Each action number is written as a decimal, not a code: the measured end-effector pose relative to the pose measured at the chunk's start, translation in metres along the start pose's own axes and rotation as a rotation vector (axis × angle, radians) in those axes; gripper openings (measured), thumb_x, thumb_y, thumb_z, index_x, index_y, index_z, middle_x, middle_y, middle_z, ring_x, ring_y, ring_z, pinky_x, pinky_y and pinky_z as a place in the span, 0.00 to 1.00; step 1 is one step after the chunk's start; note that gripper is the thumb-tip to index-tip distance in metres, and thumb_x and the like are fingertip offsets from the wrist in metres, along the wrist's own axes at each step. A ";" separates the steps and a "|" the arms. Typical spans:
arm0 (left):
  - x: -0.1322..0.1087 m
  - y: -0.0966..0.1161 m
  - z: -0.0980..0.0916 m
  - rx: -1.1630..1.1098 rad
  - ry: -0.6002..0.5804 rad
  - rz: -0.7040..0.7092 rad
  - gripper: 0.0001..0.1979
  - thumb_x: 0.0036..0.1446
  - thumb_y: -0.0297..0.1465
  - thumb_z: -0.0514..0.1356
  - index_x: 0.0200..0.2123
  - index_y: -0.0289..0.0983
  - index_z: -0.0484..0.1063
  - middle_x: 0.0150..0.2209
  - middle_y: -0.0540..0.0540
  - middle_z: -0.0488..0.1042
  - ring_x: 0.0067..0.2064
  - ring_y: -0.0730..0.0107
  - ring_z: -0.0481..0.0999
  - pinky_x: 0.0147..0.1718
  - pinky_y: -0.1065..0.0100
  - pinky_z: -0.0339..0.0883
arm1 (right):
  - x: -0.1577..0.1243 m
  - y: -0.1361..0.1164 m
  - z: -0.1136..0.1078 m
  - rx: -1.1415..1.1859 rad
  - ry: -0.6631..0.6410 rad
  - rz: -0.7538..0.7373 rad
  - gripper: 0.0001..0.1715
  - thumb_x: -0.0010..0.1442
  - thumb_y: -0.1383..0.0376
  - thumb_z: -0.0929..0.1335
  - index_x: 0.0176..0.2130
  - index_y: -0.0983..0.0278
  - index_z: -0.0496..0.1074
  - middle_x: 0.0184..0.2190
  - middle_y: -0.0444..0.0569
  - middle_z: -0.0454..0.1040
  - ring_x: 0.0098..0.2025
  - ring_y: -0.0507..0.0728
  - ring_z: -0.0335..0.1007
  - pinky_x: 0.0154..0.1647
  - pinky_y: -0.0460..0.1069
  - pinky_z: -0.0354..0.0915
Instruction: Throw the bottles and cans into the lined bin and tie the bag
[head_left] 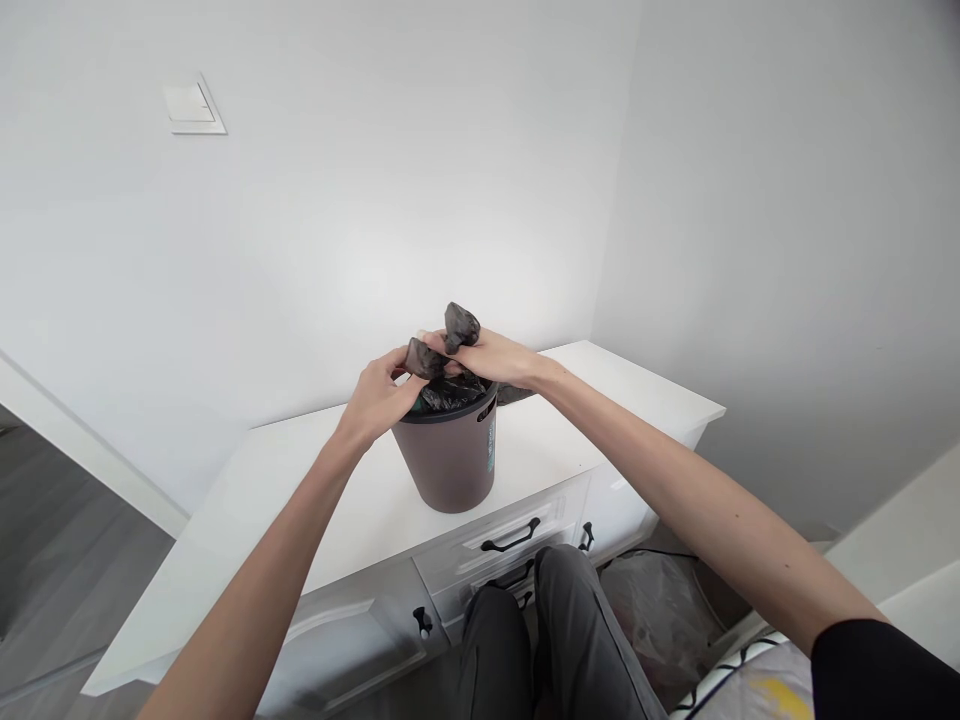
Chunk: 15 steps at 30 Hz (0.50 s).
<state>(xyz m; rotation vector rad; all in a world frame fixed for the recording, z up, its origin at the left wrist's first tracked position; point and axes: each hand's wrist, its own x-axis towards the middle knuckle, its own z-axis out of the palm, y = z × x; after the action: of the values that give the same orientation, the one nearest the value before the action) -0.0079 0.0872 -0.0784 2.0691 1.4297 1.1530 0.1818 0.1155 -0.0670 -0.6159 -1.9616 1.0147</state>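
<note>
A small brown waste bin (450, 455) stands on a white cabinet top (300, 500), lined with a black plastic bag (450, 392). Both my hands are above its rim. My left hand (379, 395) is closed on one gathered end of the bag (421, 358). My right hand (495, 357) is closed on the other end (460, 325), which sticks up from my fingers. The two ends cross between my hands over the bin.
The cabinet has drawers with black handles (510, 540) and sits in a corner of white walls. A light switch (191, 105) is on the wall at upper left. My knees (540, 630) are against the cabinet front. A clear plastic bag (660, 610) lies on the floor at right.
</note>
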 end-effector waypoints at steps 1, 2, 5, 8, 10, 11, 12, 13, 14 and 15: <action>0.001 -0.001 0.001 -0.015 -0.008 -0.008 0.09 0.57 0.38 0.60 0.36 0.41 0.77 0.39 0.48 0.79 0.45 0.59 0.75 0.47 0.62 0.66 | -0.002 -0.002 -0.004 -0.030 -0.060 -0.045 0.29 0.66 0.46 0.70 0.24 0.60 0.62 0.23 0.41 0.60 0.32 0.54 0.59 0.38 0.50 0.63; 0.001 -0.002 0.001 -0.030 -0.011 -0.020 0.10 0.58 0.39 0.59 0.32 0.41 0.76 0.39 0.48 0.78 0.44 0.60 0.74 0.45 0.63 0.65 | -0.004 -0.003 -0.009 -0.068 -0.115 -0.085 0.29 0.67 0.46 0.68 0.24 0.61 0.62 0.23 0.41 0.60 0.31 0.53 0.58 0.38 0.50 0.62; 0.004 -0.003 0.002 -0.074 0.005 -0.059 0.11 0.58 0.37 0.56 0.26 0.40 0.72 0.41 0.48 0.76 0.42 0.63 0.71 0.40 0.66 0.62 | -0.008 -0.004 -0.023 -0.196 -0.194 -0.151 0.24 0.67 0.51 0.67 0.26 0.62 0.68 0.26 0.42 0.67 0.33 0.53 0.62 0.39 0.50 0.62; 0.005 -0.002 0.001 -0.129 0.040 -0.076 0.09 0.55 0.33 0.55 0.25 0.40 0.71 0.44 0.47 0.76 0.42 0.63 0.70 0.36 0.67 0.59 | -0.009 0.002 -0.031 -0.276 -0.148 -0.183 0.14 0.64 0.55 0.70 0.34 0.62 0.76 0.34 0.44 0.76 0.38 0.55 0.69 0.43 0.50 0.63; 0.004 0.000 0.001 -0.166 0.040 -0.060 0.08 0.55 0.32 0.54 0.25 0.40 0.69 0.43 0.47 0.76 0.41 0.63 0.69 0.34 0.67 0.57 | -0.007 0.008 -0.031 -0.317 -0.044 -0.220 0.10 0.61 0.57 0.71 0.38 0.62 0.77 0.37 0.45 0.78 0.38 0.55 0.71 0.42 0.50 0.63; 0.003 0.002 0.001 -0.176 0.035 -0.054 0.08 0.55 0.32 0.53 0.25 0.40 0.68 0.40 0.48 0.75 0.39 0.64 0.68 0.33 0.67 0.56 | -0.007 0.010 -0.030 -0.352 0.021 -0.240 0.09 0.60 0.59 0.71 0.39 0.61 0.76 0.37 0.45 0.78 0.37 0.55 0.70 0.41 0.50 0.63; 0.003 0.003 0.001 -0.178 0.032 -0.050 0.09 0.55 0.32 0.53 0.25 0.40 0.68 0.36 0.49 0.74 0.36 0.65 0.66 0.32 0.67 0.54 | -0.006 0.013 -0.028 -0.400 0.084 -0.256 0.08 0.59 0.61 0.71 0.39 0.61 0.75 0.36 0.44 0.78 0.35 0.55 0.70 0.39 0.49 0.62; 0.002 0.005 0.001 -0.172 0.028 -0.049 0.09 0.56 0.32 0.53 0.24 0.41 0.67 0.32 0.50 0.72 0.34 0.66 0.64 0.31 0.67 0.53 | -0.005 0.015 -0.026 -0.463 0.142 -0.268 0.07 0.59 0.63 0.71 0.39 0.61 0.74 0.35 0.44 0.78 0.33 0.55 0.69 0.37 0.49 0.61; 0.001 0.006 0.002 -0.160 0.029 -0.048 0.09 0.56 0.32 0.53 0.24 0.41 0.68 0.29 0.51 0.69 0.32 0.67 0.62 0.30 0.66 0.52 | -0.004 0.018 -0.023 -0.536 0.197 -0.275 0.06 0.58 0.66 0.70 0.39 0.61 0.73 0.34 0.44 0.77 0.32 0.55 0.67 0.36 0.49 0.59; 0.000 0.007 0.002 -0.148 0.031 -0.041 0.10 0.57 0.32 0.52 0.24 0.41 0.68 0.28 0.51 0.69 0.31 0.67 0.62 0.31 0.66 0.52 | -0.004 0.020 -0.020 -0.611 0.251 -0.278 0.07 0.58 0.68 0.68 0.39 0.60 0.73 0.32 0.44 0.76 0.31 0.55 0.67 0.35 0.49 0.58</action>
<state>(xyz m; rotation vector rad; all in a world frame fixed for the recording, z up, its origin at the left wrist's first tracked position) -0.0022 0.0844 -0.0751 1.9213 1.3512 1.2394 0.2015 0.1325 -0.0784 -0.7273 -2.0490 0.1434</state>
